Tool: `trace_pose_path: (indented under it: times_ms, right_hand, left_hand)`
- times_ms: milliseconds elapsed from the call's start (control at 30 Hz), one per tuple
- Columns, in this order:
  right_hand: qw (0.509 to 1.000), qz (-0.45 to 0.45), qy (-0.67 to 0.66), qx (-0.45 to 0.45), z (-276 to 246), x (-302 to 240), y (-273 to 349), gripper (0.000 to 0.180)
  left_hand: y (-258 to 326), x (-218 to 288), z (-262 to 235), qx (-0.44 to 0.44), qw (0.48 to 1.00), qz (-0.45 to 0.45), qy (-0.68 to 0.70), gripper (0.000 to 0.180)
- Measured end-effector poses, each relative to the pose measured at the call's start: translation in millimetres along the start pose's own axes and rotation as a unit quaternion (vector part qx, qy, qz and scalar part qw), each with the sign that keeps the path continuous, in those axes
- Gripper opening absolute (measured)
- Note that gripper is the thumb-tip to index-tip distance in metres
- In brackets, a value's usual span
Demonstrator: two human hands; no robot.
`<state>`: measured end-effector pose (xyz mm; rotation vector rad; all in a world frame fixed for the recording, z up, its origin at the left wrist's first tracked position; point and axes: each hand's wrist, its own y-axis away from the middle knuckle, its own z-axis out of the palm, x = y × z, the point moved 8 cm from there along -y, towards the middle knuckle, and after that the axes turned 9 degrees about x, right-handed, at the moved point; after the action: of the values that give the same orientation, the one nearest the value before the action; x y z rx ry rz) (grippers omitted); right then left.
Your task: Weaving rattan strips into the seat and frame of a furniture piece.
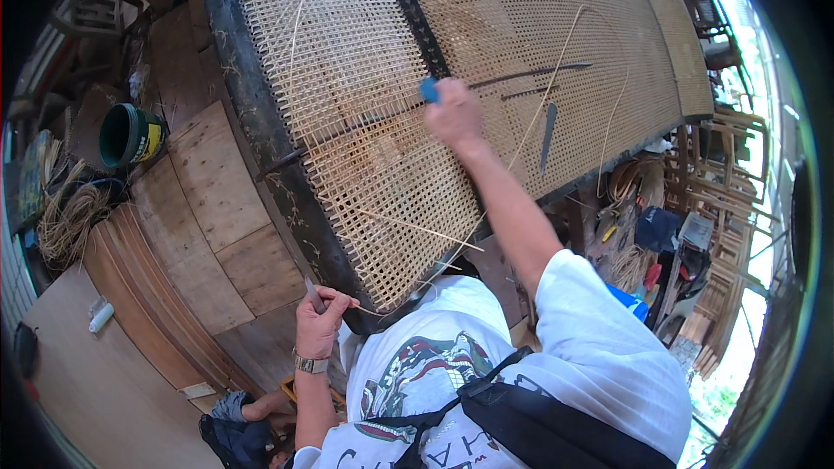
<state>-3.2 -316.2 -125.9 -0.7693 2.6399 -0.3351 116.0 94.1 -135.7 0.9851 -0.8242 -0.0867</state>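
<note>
A long dark wooden frame [261, 135] carries woven cane panels [365, 148]. My right hand [453, 115] reaches out over the weave and grips a blue-handled tool [429, 89] whose thin dark shaft runs left through the cane. My left hand [320, 320], with a wristwatch, is at the frame's near edge. It pinches a small metal blade [313, 293] and the end of a thin cane strand [408, 226] that lies across the weave.
A knife [547, 135] and dark rods [543, 71] lie on the finished panel. A green bucket [129, 135] and cane bundles [69, 221] stand left on wooden boards. Stacked chair frames [725, 200] and tools crowd the right.
</note>
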Motion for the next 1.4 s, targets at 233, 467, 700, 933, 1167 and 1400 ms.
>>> trace_pose_path:
  times_ms: [233, 467, 700, 933, 1167, 1400]
  right_hand:
    - [0.867, -0.114, -0.461, -0.150, -65, -218, 25, 0.032]
    - [0.992, 0.017, -0.126, -0.015, 15, 48, -60, 0.031]
    - [0.978, 0.016, -0.208, -0.021, -110, -25, -31, 0.039]
    - [0.786, -0.023, -0.442, -0.432, -160, -89, 124, 0.033]
    - [0.986, -0.094, 0.034, -0.130, -230, 168, 5, 0.033]
    - [0.984, 0.095, 0.152, -0.008, -123, 248, 126, 0.072]
  left_hand:
    - [12, -2, -4, 0.057, 0.997, 0.049, 0.013, 0.014]
    - [23, 2, 1, 0.147, 0.979, 0.140, 0.030, 0.008]
    - [52, 37, 67, 0.152, 0.968, 0.194, 0.042, 0.012]
    - [49, 72, 102, 0.176, 0.929, 0.323, -0.027, 0.009]
    - [90, 86, -31, 0.207, 0.901, 0.369, 0.093, 0.008]
    - [94, 16, 22, 0.246, 0.916, 0.307, 0.087, 0.008]
